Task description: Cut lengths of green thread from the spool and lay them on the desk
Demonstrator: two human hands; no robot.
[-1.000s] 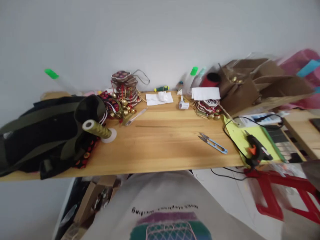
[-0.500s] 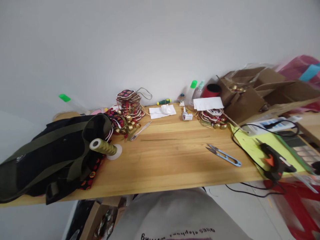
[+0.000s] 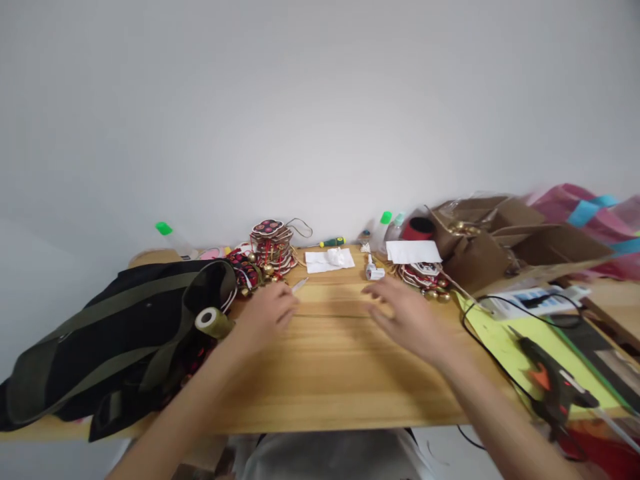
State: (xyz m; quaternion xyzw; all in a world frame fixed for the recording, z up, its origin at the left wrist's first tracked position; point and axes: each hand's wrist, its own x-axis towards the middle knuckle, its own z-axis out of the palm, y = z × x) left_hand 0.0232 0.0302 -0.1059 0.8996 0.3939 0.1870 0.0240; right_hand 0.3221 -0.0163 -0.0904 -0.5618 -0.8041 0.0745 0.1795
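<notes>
A thin cord (image 3: 331,316) lies straight across the wooden table between my two hands. My left hand (image 3: 267,310) hovers by the cord's left end, its fingers loosely bent and a little apart, with nothing seen in them. Over the other end, my right hand (image 3: 403,315) is open, thumb and fingers spread. Both hands are slightly blurred. A spool of olive thread (image 3: 214,323) stands left of my left wrist, and a pen (image 3: 300,285) shows partly behind that hand. My right hand and forearm hide the blue thread snips.
A dark bag (image 3: 125,333) covers the table's left side. Behind are stacked ornaments with bells (image 3: 273,247), a screwdriver (image 3: 333,242), tissue (image 3: 320,262) and a small bottle (image 3: 374,269). At right are a cardboard box (image 3: 465,260), power strip (image 3: 530,302) and glue gun (image 3: 550,380).
Both hands have come into view from below and reach over the table to the cord's ends. The camera view has tilted up, so the table sits lower.
</notes>
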